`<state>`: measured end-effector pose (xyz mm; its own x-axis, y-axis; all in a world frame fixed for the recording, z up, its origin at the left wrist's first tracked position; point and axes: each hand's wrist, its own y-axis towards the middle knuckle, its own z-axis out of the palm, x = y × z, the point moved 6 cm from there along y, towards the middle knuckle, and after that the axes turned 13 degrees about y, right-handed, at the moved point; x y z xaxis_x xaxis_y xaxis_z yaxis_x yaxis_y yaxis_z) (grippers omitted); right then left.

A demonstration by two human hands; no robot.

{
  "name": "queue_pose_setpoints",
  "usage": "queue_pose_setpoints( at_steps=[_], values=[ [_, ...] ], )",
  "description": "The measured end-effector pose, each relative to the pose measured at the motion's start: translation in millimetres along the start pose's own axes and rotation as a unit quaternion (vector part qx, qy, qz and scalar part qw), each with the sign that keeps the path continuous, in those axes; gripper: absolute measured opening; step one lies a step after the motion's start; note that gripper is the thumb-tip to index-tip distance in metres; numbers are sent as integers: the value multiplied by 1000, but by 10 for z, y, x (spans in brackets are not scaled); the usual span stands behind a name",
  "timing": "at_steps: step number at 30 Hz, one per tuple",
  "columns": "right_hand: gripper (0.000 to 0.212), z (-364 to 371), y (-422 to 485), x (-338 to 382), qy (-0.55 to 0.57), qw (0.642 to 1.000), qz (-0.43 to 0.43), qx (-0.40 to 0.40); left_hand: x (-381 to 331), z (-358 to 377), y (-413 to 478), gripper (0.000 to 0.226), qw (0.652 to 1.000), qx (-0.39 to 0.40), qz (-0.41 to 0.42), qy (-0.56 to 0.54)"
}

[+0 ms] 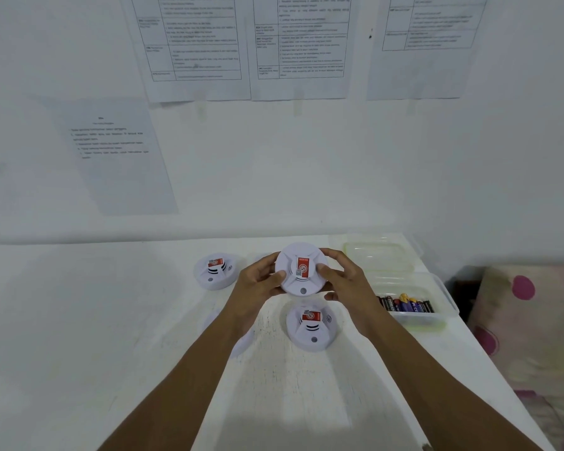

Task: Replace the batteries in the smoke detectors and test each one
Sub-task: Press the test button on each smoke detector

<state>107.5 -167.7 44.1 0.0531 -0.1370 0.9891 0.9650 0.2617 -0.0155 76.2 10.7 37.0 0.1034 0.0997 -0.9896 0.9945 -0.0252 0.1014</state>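
I hold a white round smoke detector [302, 270] with a red label above the table, its face toward me. My left hand [261, 276] grips its left rim and my right hand [341, 275] grips its right rim. A second detector [310, 325] lies on the table just below the held one. A third detector [215, 271] lies to the left. Under my left forearm a white round piece [214, 317] is partly hidden. A clear plastic box [437, 312] at the right holds several batteries [406, 304].
The white table [111, 320] stands against a white wall with printed sheets [196, 47] taped to it. The box's clear lid [376, 258] lies behind the box. A spotted pink and cream cushion [528, 323] lies past the table's right edge.
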Motion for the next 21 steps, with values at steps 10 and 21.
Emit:
queue_pose_setpoints(
  at_steps=[10,21],
  values=[
    [23,44,-105,-41,4,1000,4,-6,0,8,-129,33,1000,6,-4,2],
    [24,96,-119,-25,4,1000,-3,-4,-36,-40,-156,31,1000,-2,-6,-7]
  ],
)
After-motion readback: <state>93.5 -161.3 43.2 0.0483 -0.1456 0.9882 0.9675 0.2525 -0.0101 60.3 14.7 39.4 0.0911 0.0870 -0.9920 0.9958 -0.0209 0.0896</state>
